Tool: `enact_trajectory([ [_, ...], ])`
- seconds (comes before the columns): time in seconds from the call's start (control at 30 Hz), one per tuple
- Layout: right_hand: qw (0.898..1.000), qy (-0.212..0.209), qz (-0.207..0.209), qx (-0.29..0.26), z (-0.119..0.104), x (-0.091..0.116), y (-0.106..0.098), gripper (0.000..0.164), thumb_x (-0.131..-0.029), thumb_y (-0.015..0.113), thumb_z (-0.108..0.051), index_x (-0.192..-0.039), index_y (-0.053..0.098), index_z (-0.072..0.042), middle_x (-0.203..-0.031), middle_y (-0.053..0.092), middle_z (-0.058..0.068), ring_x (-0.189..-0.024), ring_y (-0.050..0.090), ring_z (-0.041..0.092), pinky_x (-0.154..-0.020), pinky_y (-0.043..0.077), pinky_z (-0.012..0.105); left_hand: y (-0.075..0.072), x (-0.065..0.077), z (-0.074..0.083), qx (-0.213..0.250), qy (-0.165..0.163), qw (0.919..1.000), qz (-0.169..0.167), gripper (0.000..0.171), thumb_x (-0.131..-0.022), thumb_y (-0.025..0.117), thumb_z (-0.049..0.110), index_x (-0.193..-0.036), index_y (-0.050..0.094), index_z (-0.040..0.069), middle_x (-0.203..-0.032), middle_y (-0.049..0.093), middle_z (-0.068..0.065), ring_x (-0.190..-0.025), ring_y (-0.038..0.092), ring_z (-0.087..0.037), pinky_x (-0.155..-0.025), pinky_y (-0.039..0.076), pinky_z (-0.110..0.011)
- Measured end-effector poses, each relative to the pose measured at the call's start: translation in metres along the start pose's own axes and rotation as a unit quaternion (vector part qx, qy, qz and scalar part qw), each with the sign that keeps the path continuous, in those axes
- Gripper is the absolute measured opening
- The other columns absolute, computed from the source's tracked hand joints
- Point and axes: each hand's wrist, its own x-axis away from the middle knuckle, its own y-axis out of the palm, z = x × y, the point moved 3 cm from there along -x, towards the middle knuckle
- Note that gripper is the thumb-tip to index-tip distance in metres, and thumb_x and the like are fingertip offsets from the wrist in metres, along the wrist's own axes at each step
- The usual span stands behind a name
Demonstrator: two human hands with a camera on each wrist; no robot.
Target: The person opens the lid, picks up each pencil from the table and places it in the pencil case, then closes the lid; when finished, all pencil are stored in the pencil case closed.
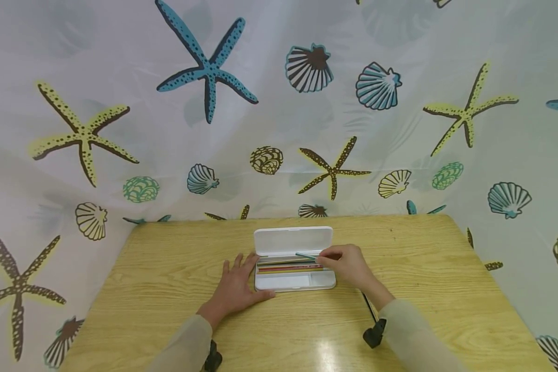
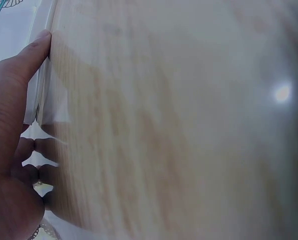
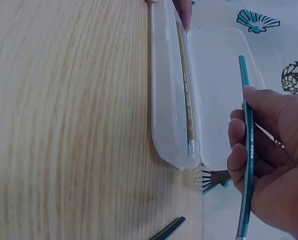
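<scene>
A white plastic pencil case (image 1: pixel 282 282) lies with its lid (image 1: pixel 293 241) raised at the back. Several pencils (image 1: pixel 288 268) lie lengthwise in it, yellow, red and dark ones among them. My right hand (image 1: pixel 346 263) pinches a green pencil (image 3: pixel 249 140) between thumb and fingers, over the case's right part. In the right wrist view a yellow pencil (image 3: pixel 187 95) shows inside the case. My left hand (image 1: pixel 237 287) rests at the case's left end, fingers spread and fairly straight; its thumb (image 2: pixel 35 50) lies along the front wall.
The wooden table (image 1: pixel 176 258) runs back to a hanging cloth (image 1: pixel 279 129) printed with starfish and shells. A thin dark stick (image 1: pixel 369 306) shows below my right wrist, beside a small black device (image 1: pixel 374 333).
</scene>
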Motion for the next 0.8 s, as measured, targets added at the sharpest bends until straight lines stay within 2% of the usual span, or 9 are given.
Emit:
enact_trajectory([
  [0.37,1.000,-0.017,-0.021,-0.001,-0.012,-0.009,0.021,0.019,-0.098,0.076,-0.020,-0.111,0.083,-0.008,-0.109,0.081,0.010,-0.093,0.073,0.014,-0.075,0.057,0.021,0.001,0.000,-0.002,-0.002,-0.002,1.0000,0.004,0.111,-0.081,0.077,0.073,-0.167,0.032,0.018,-0.169,0.037,-0.017,-0.158,0.025,-0.052,-0.122,0.012,-0.079],
  [0.53,0.999,-0.017,-0.029,0.007,-0.019,-0.016,0.033,0.017,-0.098,0.077,-0.020,-0.110,0.084,-0.010,-0.107,0.082,0.008,-0.091,0.074,0.013,-0.074,0.058,0.021,0.001,0.000,0.000,-0.002,-0.006,1.0000,0.000,0.111,-0.082,0.076,0.073,-0.167,0.032,0.019,-0.170,0.037,-0.017,-0.158,0.025,-0.052,-0.123,0.012,-0.078],
  [0.8,0.997,-0.052,-0.045,0.025,-0.029,-0.027,0.051,0.017,-0.097,0.078,-0.020,-0.109,0.085,-0.011,-0.104,0.082,0.006,-0.086,0.070,0.007,-0.072,0.056,0.020,0.001,-0.001,0.000,-0.008,-0.007,0.9999,-0.006,0.110,-0.083,0.074,0.075,-0.167,0.031,0.018,-0.170,0.036,-0.017,-0.158,0.024,-0.052,-0.123,0.011,-0.079],
])
